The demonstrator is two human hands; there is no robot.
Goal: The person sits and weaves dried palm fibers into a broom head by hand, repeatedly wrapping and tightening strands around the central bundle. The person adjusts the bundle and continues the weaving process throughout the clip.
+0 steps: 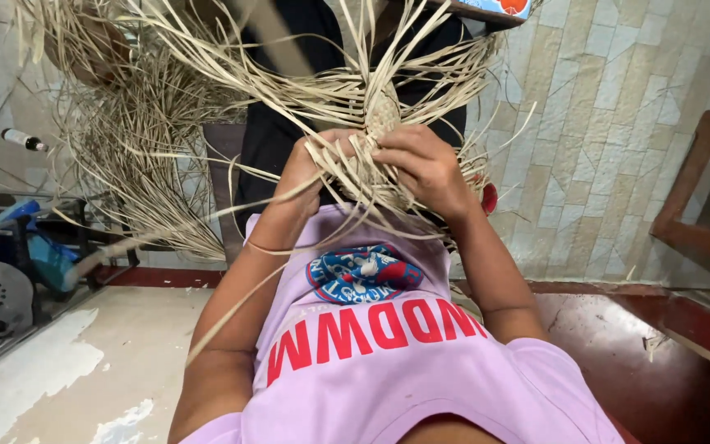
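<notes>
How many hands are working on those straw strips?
2. The left hand grips the pale straw strips on the left of the small woven patch; the right hand pinches them on its right. Loose strips could hide another behind them.

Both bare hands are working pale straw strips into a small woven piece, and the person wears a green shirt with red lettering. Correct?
Not quite: the shirt is pale purple, not green, as the head view shows. The rest holds: the left hand and right hand work pale straw strips around a small woven piece.
</notes>
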